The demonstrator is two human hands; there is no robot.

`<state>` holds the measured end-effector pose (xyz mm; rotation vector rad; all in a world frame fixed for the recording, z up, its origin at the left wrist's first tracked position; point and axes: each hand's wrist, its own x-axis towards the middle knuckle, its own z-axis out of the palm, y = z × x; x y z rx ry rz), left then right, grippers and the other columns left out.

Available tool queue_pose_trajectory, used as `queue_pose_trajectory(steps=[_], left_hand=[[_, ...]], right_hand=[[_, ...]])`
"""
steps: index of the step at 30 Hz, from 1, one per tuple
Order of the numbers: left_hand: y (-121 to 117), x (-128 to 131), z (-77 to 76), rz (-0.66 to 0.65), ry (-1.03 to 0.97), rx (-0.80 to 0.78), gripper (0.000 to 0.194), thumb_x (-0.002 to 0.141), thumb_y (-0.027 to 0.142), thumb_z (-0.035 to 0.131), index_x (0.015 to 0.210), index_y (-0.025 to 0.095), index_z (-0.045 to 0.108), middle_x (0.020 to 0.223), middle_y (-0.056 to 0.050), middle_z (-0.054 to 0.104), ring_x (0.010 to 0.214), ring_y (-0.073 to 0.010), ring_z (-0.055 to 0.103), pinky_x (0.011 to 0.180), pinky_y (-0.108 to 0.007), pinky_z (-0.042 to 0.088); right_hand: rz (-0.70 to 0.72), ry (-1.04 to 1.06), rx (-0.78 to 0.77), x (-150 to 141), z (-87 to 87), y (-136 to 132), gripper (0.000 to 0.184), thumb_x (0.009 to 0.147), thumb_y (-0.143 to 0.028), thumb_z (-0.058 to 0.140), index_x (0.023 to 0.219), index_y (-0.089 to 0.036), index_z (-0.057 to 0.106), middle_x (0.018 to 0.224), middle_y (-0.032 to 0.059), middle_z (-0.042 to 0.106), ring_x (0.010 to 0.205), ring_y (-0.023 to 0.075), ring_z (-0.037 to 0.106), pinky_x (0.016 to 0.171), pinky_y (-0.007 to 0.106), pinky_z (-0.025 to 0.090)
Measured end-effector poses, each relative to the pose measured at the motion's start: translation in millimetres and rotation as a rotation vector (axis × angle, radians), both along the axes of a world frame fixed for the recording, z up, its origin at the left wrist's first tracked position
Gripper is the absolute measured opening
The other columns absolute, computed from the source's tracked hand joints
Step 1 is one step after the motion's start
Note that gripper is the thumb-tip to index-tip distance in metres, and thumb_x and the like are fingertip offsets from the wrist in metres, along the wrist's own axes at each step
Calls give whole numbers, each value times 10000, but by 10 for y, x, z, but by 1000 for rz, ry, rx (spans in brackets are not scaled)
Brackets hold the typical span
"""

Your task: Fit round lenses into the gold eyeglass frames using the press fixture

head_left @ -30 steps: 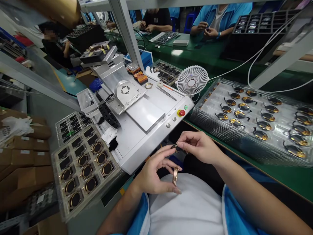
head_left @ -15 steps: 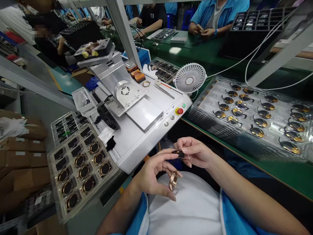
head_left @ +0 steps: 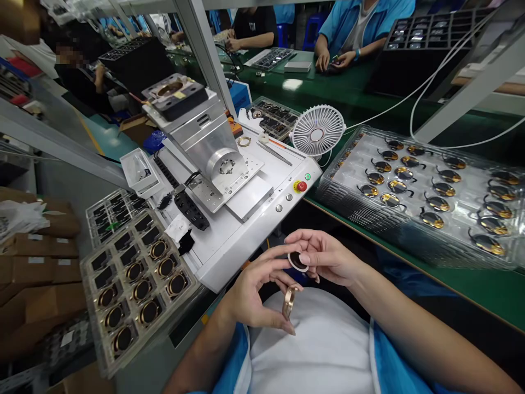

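Close to my body, my left hand (head_left: 258, 290) pinches a gold-coloured metal ring (head_left: 289, 302), which stands on edge between thumb and fingers. Its extended index finger reaches toward a small round dark disc with a pale rim (head_left: 298, 261). That disc is gripped between the thumb and fingers of my right hand (head_left: 324, 256), its dark face tilted up. On the left, a clear tray (head_left: 135, 323) carries several gold-rimmed dark round parts and dark flat pieces. A stack of clear trays (head_left: 340, 189) at the right holds rows of round discs with dark tails.
A white machine (head_left: 229, 235) stands ahead, with a metal fixture (head_left: 205, 142) and a red emergency button (head_left: 301, 186). Tweezers (head_left: 275, 154) and another gold ring (head_left: 244, 142) lie on it. A white fan (head_left: 318, 131) stands behind. Co-workers sit across the green table (head_left: 348, 90).
The disc in my right hand has turned, so its dark face and pale rim show. The machine's fixture has moved right and toward me. My left hand keeps the ring.
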<state>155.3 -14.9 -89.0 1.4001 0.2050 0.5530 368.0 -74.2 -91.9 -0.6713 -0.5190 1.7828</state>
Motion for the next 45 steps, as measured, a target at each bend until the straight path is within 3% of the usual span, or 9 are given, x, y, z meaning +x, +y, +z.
queue_pose_trajectory(steps=[3, 7, 12, 21, 32, 36, 42, 45], left_hand=[[-6, -5, -34, 26, -18, -101, 952, 505, 348, 1029, 1358, 275, 612, 1693, -226, 246, 962, -257, 793, 719, -279, 649], [-48, -8, -38, 12, -51, -198, 1002, 473, 381, 1036, 1367, 282, 595, 1717, -222, 188, 953, -257, 795, 692, -267, 639], [-107, -14, 15, 35, -59, -175, 1078, 496, 450, 1017, 1460, 308, 556, 1714, -213, 202, 934, -264, 794, 698, -294, 645], [-105, -15, 27, 59, -101, -221, 1110, 496, 460, 1015, 1485, 305, 536, 1690, -211, 266, 926, -257, 785, 620, -252, 620], [-118, -7, 13, 61, -81, -217, 1102, 488, 527, 998, 1473, 328, 544, 1706, -219, 242, 901, -254, 791, 645, -275, 631], [-94, -14, 54, 66, -92, -229, 1080, 510, 491, 1001, 1473, 339, 537, 1694, -205, 289, 912, -253, 789, 640, -268, 625], [-57, -14, 58, 20, -26, -197, 1054, 532, 445, 1007, 1477, 312, 560, 1679, -217, 307, 947, -279, 788, 655, -277, 627], [-87, -5, 70, 40, -26, -212, 1097, 543, 466, 999, 1514, 307, 514, 1584, -219, 459, 967, -294, 783, 671, -284, 622]], right_hand=[[-159, -136, 100, -25, 65, -2, 388, 811, -275, 884, 1169, -194, 759, 787, 4, 702, 550, 85, 622, 508, 177, 559], [-374, -369, 174, -75, 171, -15, 219, 864, -239, 838, 1079, -215, 807, 851, 30, 742, 720, 103, 667, 667, 187, 568], [-488, -492, 182, -129, 270, -25, 145, 844, -213, 849, 975, -203, 788, 789, 19, 731, 669, 101, 645, 601, 182, 533], [-457, -507, 156, -115, 373, 0, 167, 805, -242, 880, 888, -173, 752, 798, 35, 747, 645, 106, 647, 565, 188, 519], [-397, -383, -24, -98, 306, 21, 371, 726, -395, 935, 784, -161, 653, 676, 23, 701, 525, 113, 597, 519, 222, 506], [-406, -564, 60, -108, 337, 7, 321, 790, -428, 878, 884, -164, 722, 732, 35, 697, 592, 142, 614, 540, 258, 524], [-383, -974, 344, -71, 382, -39, 222, 984, -318, 663, 1120, -188, 783, 824, 47, 645, 688, 147, 608, 577, 264, 491], [-403, -1014, 373, -73, 382, -36, 249, 964, -300, 695, 1176, -180, 748, 868, 51, 649, 721, 157, 619, 607, 273, 517]])
